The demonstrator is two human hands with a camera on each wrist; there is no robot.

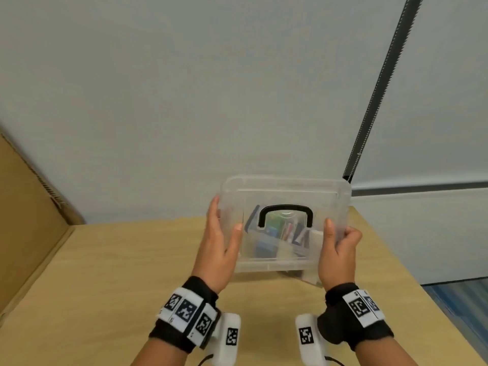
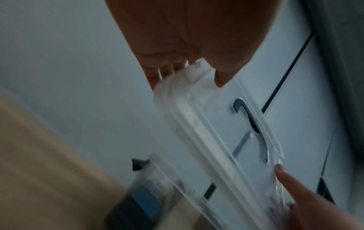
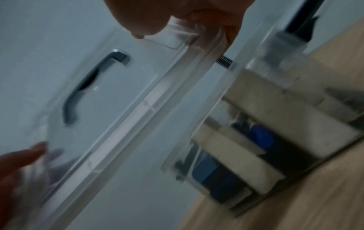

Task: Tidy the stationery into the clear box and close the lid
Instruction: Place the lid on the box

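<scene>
You've got the clear plastic lid with the black handle clamped at both short ends: left hand thumb on top, fingers wrapped round the left edge; right hand pinching the right edge. Lid is in the air, tilted, far edge high. Clear plastic box sits on the wooden table directly below and slightly nearer you; its long axis runs left-right, matching the lid. Box holds blue, white and dark stationery, details blurred. Judgement: lower the far edge, align the corners, press down.
</scene>
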